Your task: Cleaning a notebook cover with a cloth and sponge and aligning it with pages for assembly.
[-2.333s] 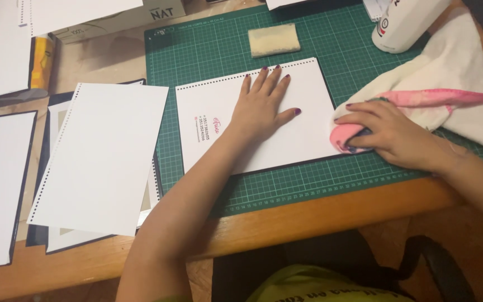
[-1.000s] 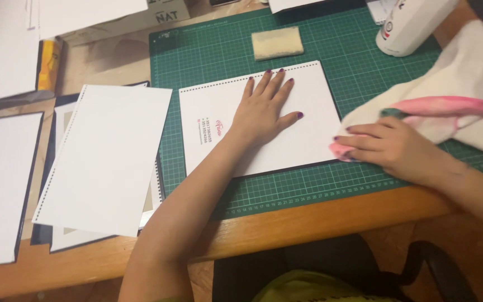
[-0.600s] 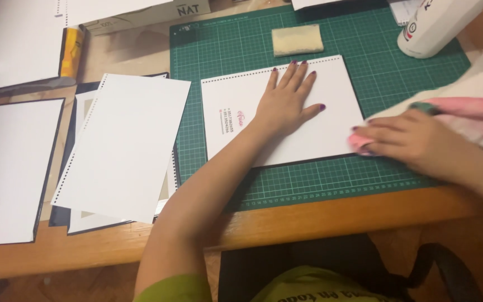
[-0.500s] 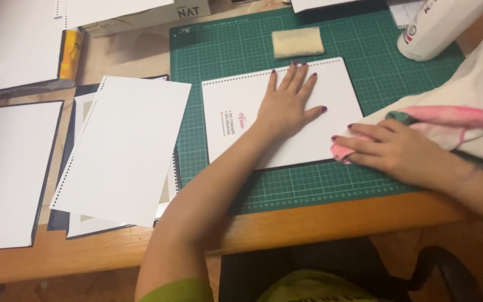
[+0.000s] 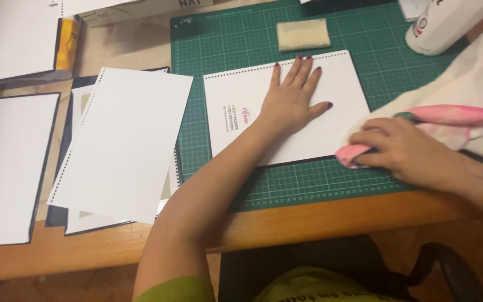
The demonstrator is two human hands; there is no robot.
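Note:
My left hand [image 5: 293,99] lies flat, fingers spread, on a white punched sheet [image 5: 241,134] that rests on the green cutting mat [image 5: 219,45]. My right hand [image 5: 406,148] is curled around the pink edge of a white and pink cloth [image 5: 465,95], pressing it at the sheet's right edge. The cloth spreads off toward the right side of the mat.
A beige sponge-like block [image 5: 303,34] lies on the mat's far side. A white bottle [image 5: 448,22] lies at the upper right. A stack of punched white sheets [image 5: 121,142] sits left of the mat, more white sheets [image 5: 4,168] farther left, and the wooden desk edge [image 5: 320,215] runs in front.
My right hand with the cloth has shifted slightly along the sheet's right edge. The left hand stays flat on the sheet. The view has moved a little.

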